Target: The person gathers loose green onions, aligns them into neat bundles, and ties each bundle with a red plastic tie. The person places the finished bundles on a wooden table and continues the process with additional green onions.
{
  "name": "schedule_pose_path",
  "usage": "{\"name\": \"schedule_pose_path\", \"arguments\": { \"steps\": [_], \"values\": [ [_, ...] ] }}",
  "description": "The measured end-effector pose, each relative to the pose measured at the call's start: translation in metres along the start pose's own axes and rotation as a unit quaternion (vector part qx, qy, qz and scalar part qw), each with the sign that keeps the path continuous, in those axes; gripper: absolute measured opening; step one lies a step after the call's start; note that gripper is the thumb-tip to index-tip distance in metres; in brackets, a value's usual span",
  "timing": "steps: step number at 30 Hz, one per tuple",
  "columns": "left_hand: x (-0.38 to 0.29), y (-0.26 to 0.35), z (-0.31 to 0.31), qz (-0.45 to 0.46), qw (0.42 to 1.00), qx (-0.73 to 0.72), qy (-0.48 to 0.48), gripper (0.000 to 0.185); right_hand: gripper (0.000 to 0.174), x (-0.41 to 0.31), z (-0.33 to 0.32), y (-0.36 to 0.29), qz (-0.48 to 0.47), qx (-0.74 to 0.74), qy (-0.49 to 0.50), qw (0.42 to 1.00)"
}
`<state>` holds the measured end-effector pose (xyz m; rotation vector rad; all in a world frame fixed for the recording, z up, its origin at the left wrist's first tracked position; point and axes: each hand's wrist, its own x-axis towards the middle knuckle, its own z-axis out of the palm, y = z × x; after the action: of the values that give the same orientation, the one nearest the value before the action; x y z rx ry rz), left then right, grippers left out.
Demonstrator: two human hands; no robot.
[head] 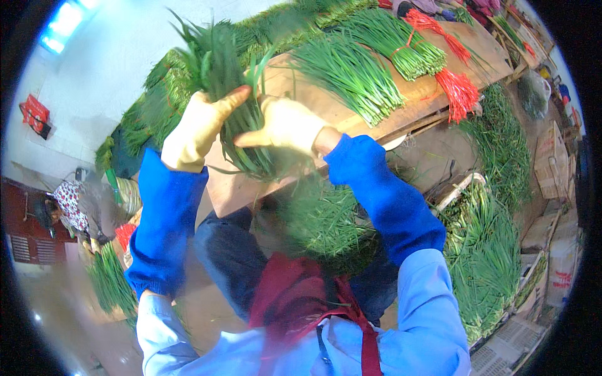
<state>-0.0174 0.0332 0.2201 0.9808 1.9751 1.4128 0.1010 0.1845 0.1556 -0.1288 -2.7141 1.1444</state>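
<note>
A bunch of garlic chives [244,127] hangs over the near end of the wooden board, its leaves bent downward and partly blurred. My left hand [195,129], in a cream glove, grips it from the left with the thumb across the front. From the other side my right hand [291,123], gloved alike, holds the leaves with its thumb in front; its other fingers are partly hidden. Just beyond, a loose pile of trimmed chives [350,75] lies on the wooden board [324,96]. Behind it sits a chive bundle [407,49] tied with red twine.
Red plastic strips [456,94] hang over the board's right edge. Chive heaps [160,98] line the far side. Leaf scraps [329,221] lie by my knees. A crate of chives [484,258] stands at right. Co-workers are at left [77,207] and top right [428,7].
</note>
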Motion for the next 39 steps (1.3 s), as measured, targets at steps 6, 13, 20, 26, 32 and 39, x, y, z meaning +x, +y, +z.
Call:
{"name": "schedule_pose_path", "arguments": {
  "steps": [6,13,20,26,32,39],
  "values": [
    [-0.028,0.036,-0.01,-0.041,0.985,-0.169,-0.014,0.033,0.102,-0.063,0.055,0.055,0.046,-0.099,-0.062,0.992],
    [-0.055,0.043,-0.009,-0.08,0.963,-0.254,-0.041,0.034,0.039,-0.115,0.124,0.083,0.227,0.341,0.031,0.912],
    [-0.08,0.036,-0.023,-0.147,0.943,-0.299,-0.01,0.032,0.04,-0.182,0.158,0.075,0.276,0.192,0.081,0.938],
    [-0.099,0.037,-0.049,-0.08,0.941,-0.322,0.072,0.032,0.038,-0.251,0.177,0.103,0.276,0.034,-0.176,0.944],
    [-0.09,0.018,-0.061,-0.121,0.915,-0.371,0.1,0.032,0.082,-0.266,0.172,0.098,0.246,-0.03,-0.267,0.931],
    [-0.085,-0.007,-0.037,-0.161,0.883,-0.424,0.116,0.034,0.026,-0.205,0.102,0.009,0.091,0.33,0.254,0.905]
  ]
}}
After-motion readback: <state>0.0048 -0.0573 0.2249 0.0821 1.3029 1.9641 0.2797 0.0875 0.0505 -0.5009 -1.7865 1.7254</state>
